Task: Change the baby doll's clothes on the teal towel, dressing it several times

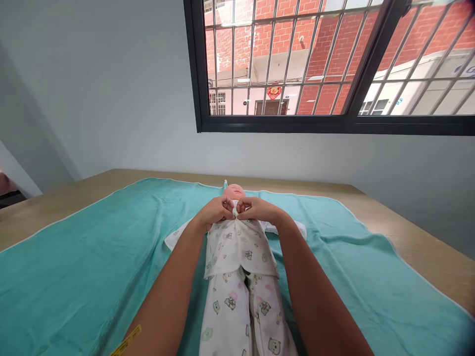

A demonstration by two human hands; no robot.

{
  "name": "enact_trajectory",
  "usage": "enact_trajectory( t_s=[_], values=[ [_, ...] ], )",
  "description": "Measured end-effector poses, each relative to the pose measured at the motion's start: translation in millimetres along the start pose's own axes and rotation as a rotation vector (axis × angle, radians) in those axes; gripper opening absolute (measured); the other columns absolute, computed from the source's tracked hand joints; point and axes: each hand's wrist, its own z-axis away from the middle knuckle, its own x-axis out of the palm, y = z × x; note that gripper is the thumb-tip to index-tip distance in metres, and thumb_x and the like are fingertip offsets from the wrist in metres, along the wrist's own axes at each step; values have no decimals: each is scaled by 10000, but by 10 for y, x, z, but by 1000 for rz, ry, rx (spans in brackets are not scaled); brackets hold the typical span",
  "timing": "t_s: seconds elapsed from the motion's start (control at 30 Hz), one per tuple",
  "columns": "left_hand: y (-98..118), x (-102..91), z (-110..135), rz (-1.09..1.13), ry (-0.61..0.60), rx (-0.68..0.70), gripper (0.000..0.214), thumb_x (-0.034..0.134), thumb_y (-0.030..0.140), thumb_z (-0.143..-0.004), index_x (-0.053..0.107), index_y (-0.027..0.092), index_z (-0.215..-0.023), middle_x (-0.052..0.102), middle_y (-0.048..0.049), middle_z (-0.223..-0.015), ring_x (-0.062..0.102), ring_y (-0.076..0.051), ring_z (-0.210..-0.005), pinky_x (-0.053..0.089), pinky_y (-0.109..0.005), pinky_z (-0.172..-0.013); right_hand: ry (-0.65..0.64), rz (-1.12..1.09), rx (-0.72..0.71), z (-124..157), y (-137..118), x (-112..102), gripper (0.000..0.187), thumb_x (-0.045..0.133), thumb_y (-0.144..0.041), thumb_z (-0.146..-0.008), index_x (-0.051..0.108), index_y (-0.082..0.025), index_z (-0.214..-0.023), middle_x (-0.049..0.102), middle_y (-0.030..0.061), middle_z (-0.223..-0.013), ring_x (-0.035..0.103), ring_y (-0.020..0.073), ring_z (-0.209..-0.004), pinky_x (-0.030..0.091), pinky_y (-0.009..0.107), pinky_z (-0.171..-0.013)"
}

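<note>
A baby doll [235, 191] lies on its back on a turquoise blanket [122, 247], its head toward the wall. It wears a white printed shirt [237, 249] and matching trousers [226, 316]; the sleeves stretch out to both sides. At the top of the shirt front, just below the doll's face, my left hand [217, 211] pinches the left edge of the fabric. My right hand [258, 208] pinches the other edge, and the fingertips of both nearly meet there. Any fastener between them is too small to make out. Below, the shirt hem parts slightly over the trousers.
Beneath the blanket is a wooden table [426, 247], its surface showing along the back and sides. Behind it rises a pale wall [148, 99] with a black-framed barred window [274, 124]. Part of a person's hand [6, 184] shows at the far left edge.
</note>
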Motion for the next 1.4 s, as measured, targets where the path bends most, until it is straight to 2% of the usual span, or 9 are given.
enact_trajectory(
  t_s=[0.17,0.47,0.6,0.7,0.8,0.9,1.1,1.23,1.4],
  values=[
    [-15,-17,-9,5,-45,-11,323,715,134,-513,563,178,-794,512,55,-647,435,-78,-561,280,-215,-509,-44,-96,-9,-6,50,-6,267,648,-439,-726,585,-189,-792,520,-36,-705,427,93,-600,340,225,-559],
    [-58,-16,-33,84,-93,38,300,707,153,-570,608,174,-853,448,68,-657,394,-56,-541,260,-207,-486,-20,-216,-27,-50,184,8,229,699,-357,-702,604,-188,-824,520,-39,-738,434,80,-617,335,207,-552],
    [-76,7,-45,121,49,5,318,672,168,-649,588,165,-956,551,24,-749,474,-66,-575,344,-202,-517,55,-369,-38,-112,285,78,245,663,-395,-750,592,-168,-808,524,-30,-701,414,57,-539,323,193,-497],
    [-85,41,-67,107,149,-34,283,622,212,-735,591,154,-1010,553,15,-663,477,-77,-548,331,-199,-498,167,-455,25,-189,329,129,293,624,-450,-777,554,-166,-786,556,-18,-688,401,47,-465,300,190,-436],
    [-95,88,-95,7,185,-36,254,566,255,-793,631,147,-1013,519,26,-566,429,-80,-487,305,-203,-475,243,-394,112,-262,308,157,373,561,-540,-804,572,-167,-810,561,-15,-636,409,56,-419,305,198,-409],
    [-121,139,-139,-214,277,37,235,507,269,-821,673,161,-948,548,16,-558,450,-100,-486,334,-222,-490,284,-217,149,-314,245,184,428,565,-592,-778,555,-171,-705,556,-9,-578,436,71,-420,333,208,-420],
    [-205,195,-268,-448,442,162,162,540,218,-793,684,179,-729,701,-56,-821,586,-177,-770,402,-282,-701,351,-52,170,-373,210,253,295,625,-384,-722,481,-185,-558,555,0,-508,462,95,-440,334,220,-426],
    [-241,176,-296,-469,463,159,131,572,248,-776,653,178,-700,694,-46,-769,585,-177,-729,395,-285,-672,396,-178,195,-397,230,268,161,567,-247,-691,523,-174,-554,579,9,-531,477,92,-450,346,213,-431],
    [-274,182,-314,-446,451,178,208,532,305,-818,673,183,-727,706,-47,-823,598,-176,-774,397,-275,-669,420,-371,241,-416,230,276,91,583,-219,-657,563,-161,-590,594,18,-560,457,80,-437,326,207,-404]
  ],
)
